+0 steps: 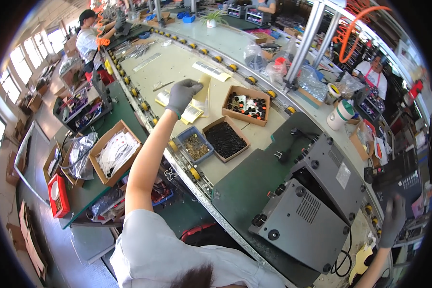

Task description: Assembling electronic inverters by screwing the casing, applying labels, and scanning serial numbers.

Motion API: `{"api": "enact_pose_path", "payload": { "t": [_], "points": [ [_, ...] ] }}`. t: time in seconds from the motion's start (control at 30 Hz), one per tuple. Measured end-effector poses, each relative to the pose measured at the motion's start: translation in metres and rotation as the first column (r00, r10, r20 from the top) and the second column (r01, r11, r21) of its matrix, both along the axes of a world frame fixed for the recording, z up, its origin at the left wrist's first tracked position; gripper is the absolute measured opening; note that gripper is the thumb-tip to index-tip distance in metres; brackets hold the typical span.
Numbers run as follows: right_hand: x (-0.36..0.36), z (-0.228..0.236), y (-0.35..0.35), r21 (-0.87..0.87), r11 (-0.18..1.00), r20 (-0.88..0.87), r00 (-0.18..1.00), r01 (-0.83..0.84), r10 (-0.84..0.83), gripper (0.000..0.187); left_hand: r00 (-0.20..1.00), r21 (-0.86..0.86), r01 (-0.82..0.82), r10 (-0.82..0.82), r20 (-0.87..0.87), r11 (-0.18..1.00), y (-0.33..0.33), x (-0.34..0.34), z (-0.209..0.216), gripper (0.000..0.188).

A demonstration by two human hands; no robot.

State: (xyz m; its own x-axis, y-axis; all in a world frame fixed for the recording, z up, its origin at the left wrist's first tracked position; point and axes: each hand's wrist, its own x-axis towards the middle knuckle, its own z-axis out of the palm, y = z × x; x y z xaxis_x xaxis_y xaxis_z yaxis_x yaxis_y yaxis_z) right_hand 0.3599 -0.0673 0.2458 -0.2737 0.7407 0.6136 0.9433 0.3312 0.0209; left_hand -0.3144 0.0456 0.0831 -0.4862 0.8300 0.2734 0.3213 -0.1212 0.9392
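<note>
- Left hand (184, 96), eleven o'clock: fingers pinched on a yellowish sheet (204, 93).
- Right hand (393, 221), four o'clock — blurred; I cannot tell its fingers' opening or hold.

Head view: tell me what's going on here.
A person in grey gloves is at a workbench. The left hand pinches a yellowish sheet above the bench. The right hand is blurred, far over to the right; I can't tell whether it grips anything. Two grey device housings lie on a green mat, their feet showing. Nearby stand a blue tray of small metal parts and two cardboard boxes of other small parts.
</note>
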Motion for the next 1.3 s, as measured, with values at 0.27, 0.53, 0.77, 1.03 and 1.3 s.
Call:
{"api": "enact_pose_path", "payload": {
  "t": [0.27, 0.53, 0.77, 1.03, 1.3],
  "points": [
    [-0.202, 0.041, -0.016, 0.251, 0.843, 0.067, 0.877, -0.476, 0.476, 0.081, 0.535, 0.332, 0.817, -0.834, -0.131, 0.472, -0.076, 0.176, 0.156, 0.027],
    [-0.197, 0.024, -0.06, 0.277, 0.942, 0.284, 0.953, -0.189, 0.108, 0.012, 0.881, 0.611, 0.46, -0.416, -0.225, 0.644, -0.081, 0.255, 0.162, 0.029],
    [-0.189, 0.006, -0.075, 0.198, 0.961, 0.427, 0.865, 0.193, -0.262, 0.007, 0.805, 0.379, 0.567, -0.59, -0.065, 0.732, -0.164, 0.31, 0.108, 0.062],
    [-0.214, -0.002, -0.108, -0.47, 0.818, 0.116, 0.895, -0.333, 0.431, 0.021, 0.367, 0.284, 0.744, -0.724, 0.584, 0.605, -0.16, 0.32, 0.097, 0.032],
    [-0.202, 0.001, -0.061, 0.101, 0.948, 0.171, 0.944, -0.302, 0.282, 0.035, 0.487, 0.243, 0.8, -0.83, 0.271, 0.548, -0.169, 0.313, 0.101, 0.028]
  ]
}}
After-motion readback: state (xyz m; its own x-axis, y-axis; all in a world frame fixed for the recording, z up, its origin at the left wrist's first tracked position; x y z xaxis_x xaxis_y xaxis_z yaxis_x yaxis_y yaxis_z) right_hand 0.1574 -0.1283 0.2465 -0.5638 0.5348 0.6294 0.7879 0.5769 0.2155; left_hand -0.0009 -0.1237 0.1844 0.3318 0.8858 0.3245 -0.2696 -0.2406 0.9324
